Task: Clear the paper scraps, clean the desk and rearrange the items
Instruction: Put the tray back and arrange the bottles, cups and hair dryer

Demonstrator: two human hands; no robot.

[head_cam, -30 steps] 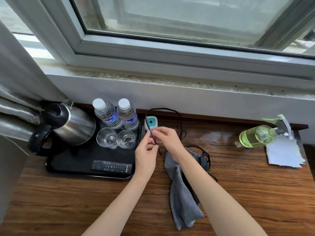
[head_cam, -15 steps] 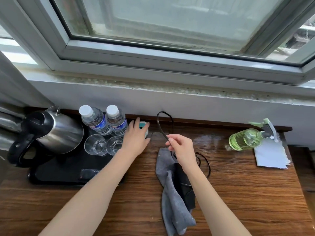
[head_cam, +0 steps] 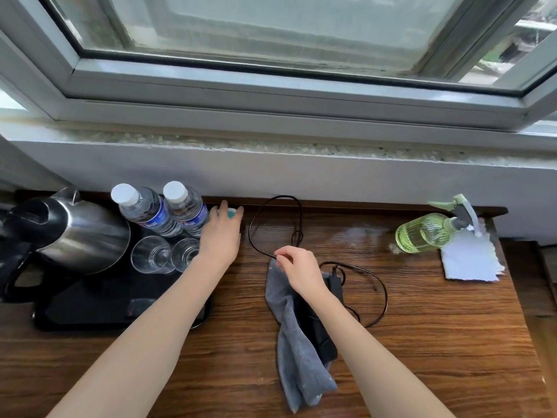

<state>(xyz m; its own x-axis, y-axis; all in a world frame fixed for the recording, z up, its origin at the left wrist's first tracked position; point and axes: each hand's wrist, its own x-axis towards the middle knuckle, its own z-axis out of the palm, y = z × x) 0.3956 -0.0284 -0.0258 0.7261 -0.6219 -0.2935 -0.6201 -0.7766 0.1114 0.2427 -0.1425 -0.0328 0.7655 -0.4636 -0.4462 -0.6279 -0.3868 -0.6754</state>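
— Wood-grain worktop (head_cam: 422,342) first: what has shifted on it?

— The hands have parted. A second ago both met over the black cord (head_cam: 251,233) in front of the small white-and-teal device (head_cam: 231,213); now the left hand (head_cam: 221,236) lies over that device at the back edge, beside the black tray (head_cam: 90,309), so the rearranging has moved on to placing it.

— And the right hand (head_cam: 300,268)?

— It sits above the grey cloth (head_cam: 297,351), its fingers (head_cam: 281,256) narrowed to a pinch on the cord.

— The left fingers (head_cam: 223,206)?

— Fairly straight, resting over the device; whether they grip it is hard to tell. The torn white paper (head_cam: 470,260) lies far right, beside the green spray bottle (head_cam: 422,233).
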